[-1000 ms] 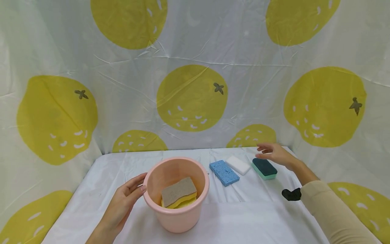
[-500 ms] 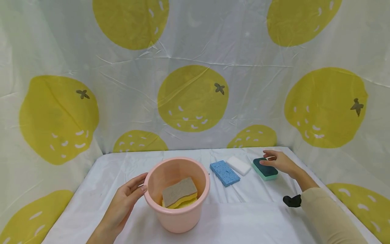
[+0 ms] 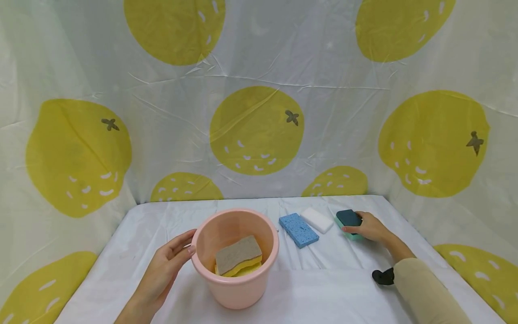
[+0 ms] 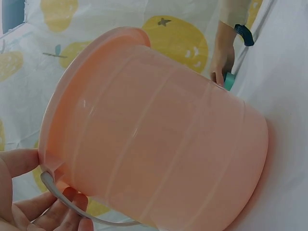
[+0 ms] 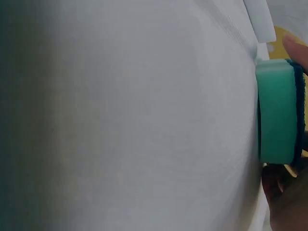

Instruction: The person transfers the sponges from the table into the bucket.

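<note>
My left hand (image 3: 167, 258) grips the left rim of a pink bucket (image 3: 238, 294); in the left wrist view its thumb (image 4: 21, 161) lies against the rim and the fingers curl by the grey handle (image 4: 72, 204). Inside the bucket sits a yellow sponge with a beige scouring side (image 3: 238, 255), on top of another yellow piece that is mostly hidden. At the right, my right hand (image 3: 373, 228) holds a green sponge with a dark scouring top (image 3: 348, 218), thumb on the near side and fingers on the far side. The right wrist view shows this green sponge (image 5: 277, 113) at table level.
Between the bucket and the green sponge lie a blue sponge (image 3: 298, 230) and a white sponge block (image 3: 317, 219). White cloth covers the table (image 3: 323, 292). A lemon-print curtain (image 3: 170, 130) hangs behind and along both sides.
My right hand has come down from above the green sponge and taken hold of it. The left hand and the bucket have stayed in place.
</note>
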The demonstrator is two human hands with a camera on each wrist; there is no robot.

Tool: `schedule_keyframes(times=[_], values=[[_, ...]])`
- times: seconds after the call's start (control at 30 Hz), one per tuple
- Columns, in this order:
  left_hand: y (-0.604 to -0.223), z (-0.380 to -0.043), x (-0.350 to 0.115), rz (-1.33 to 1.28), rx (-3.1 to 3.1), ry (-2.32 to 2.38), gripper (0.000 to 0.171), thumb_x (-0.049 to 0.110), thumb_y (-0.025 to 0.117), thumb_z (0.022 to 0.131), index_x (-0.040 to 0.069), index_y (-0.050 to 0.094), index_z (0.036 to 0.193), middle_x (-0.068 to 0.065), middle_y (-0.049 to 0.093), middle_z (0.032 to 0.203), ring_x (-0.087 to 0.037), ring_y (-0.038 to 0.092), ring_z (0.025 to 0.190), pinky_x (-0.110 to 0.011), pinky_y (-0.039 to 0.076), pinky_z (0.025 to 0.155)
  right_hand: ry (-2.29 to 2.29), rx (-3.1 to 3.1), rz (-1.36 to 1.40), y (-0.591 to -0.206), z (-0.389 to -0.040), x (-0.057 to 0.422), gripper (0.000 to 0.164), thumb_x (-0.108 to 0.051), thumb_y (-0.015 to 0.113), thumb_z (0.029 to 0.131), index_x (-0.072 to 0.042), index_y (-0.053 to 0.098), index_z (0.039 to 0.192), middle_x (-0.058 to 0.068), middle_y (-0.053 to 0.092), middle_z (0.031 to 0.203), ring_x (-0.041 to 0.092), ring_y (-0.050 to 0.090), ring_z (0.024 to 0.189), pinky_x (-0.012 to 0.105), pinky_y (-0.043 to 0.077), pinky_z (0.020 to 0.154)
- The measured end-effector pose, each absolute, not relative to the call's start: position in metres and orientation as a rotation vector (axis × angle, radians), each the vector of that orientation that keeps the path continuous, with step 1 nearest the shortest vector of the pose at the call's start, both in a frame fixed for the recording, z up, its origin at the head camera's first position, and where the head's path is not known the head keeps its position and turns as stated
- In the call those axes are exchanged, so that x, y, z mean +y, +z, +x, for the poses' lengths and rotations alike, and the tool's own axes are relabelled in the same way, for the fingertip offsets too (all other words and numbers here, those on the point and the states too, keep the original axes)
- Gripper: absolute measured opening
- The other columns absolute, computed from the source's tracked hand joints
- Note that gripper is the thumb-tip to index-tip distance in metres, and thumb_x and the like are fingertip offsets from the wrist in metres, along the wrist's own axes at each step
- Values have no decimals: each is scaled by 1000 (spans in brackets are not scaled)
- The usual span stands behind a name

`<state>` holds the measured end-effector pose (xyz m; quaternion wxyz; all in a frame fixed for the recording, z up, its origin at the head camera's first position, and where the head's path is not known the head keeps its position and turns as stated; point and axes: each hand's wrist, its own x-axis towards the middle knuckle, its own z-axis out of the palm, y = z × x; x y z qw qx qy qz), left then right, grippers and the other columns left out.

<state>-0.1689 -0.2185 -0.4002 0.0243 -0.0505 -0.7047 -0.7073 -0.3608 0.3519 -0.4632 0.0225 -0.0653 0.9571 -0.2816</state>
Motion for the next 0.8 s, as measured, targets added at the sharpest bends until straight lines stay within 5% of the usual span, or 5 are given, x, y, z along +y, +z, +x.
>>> schedule_keyframes(times=[0.8], values=[[-400,-167,-218,-216,-2135,-2207,52,12,64,103,-3,47,150,-18,52,149,-20,63,122,-19,42,101,-1045,2883,-63,-454,-366,355,104,-48,80,88,19,29,150,42,35,147,54,42,127,68,37,105]])
